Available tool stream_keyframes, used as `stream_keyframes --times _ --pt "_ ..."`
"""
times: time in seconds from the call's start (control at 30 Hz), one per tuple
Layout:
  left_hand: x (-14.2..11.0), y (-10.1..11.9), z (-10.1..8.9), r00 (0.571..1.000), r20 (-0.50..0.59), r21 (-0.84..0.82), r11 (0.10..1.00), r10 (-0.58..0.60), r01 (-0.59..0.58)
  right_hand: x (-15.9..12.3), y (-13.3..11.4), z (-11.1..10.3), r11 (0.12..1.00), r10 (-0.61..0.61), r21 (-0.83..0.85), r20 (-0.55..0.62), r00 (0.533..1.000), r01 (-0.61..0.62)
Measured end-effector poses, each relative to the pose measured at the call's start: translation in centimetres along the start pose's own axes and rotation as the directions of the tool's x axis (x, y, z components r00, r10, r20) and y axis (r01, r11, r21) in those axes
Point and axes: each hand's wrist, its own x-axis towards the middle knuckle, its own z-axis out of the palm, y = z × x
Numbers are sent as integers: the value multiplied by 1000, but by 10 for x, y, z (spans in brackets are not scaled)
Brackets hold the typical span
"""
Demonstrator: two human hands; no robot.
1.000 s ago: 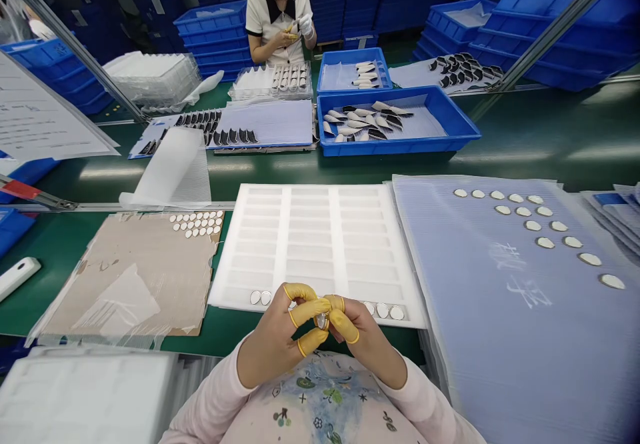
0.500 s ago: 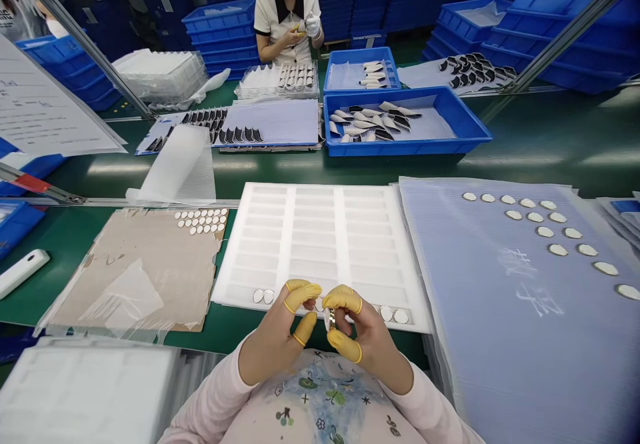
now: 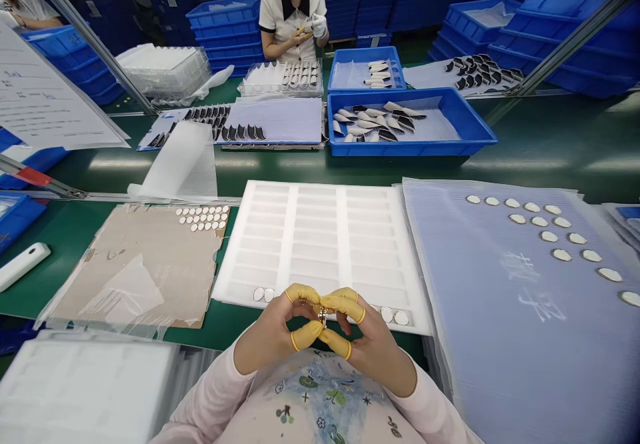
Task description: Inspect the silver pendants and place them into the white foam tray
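Note:
A small round piece with a shiny gold-coloured rim [image 3: 323, 315] is held on edge between my hands, over the front edge of a white foam tray [image 3: 291, 244]. My left hand [image 3: 273, 331], in yellow finger cots, pinches it from the left with thumb and fingertips. From the right, my right hand [image 3: 373, 337], also in yellow finger cots, grips it the same way. My fingers cover part of the piece. White round pieces [image 3: 401, 318] lie in the tray's front row on both sides of my hands; the middle of that row is hidden.
Left lies a cardboard sheet [image 3: 125, 244] with several small white discs [image 3: 203, 215]. On the right, a bluish sheet [image 3: 480, 337] carries several white discs [image 3: 549, 236]. Beyond stand blue bins [image 3: 410, 149] with black-and-white curved parts. A co-worker [image 3: 290, 24] sits opposite.
My left hand has moved in to meet my right and now grips the round piece too. The piece has turned and shifted slightly left. The view has shifted a little.

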Motion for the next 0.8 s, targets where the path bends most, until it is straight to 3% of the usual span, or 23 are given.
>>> stream_keyframes --times 0.1,0.2,0.4,0.6,0.8 --pt "3 -7 -1 999 23 -159 987 41 -36 1 -1 -2 998 7 58 -2 1000 -7" --pt "7 -8 -2 998 53 -338 941 44 -23 0 -3 -2 974 60 218 10 998 -61" --pt "10 -4 1 990 120 -577 807 -68 126 -7 1 5 810 196 545 97 976 -217" --pt "9 -12 4 987 143 -716 682 -69 151 -14 11 11 781 201 587 85 976 -212" --pt "8 -18 3 985 164 -721 676 -52 156 -15 13 12 753 204 621 92 975 -217"
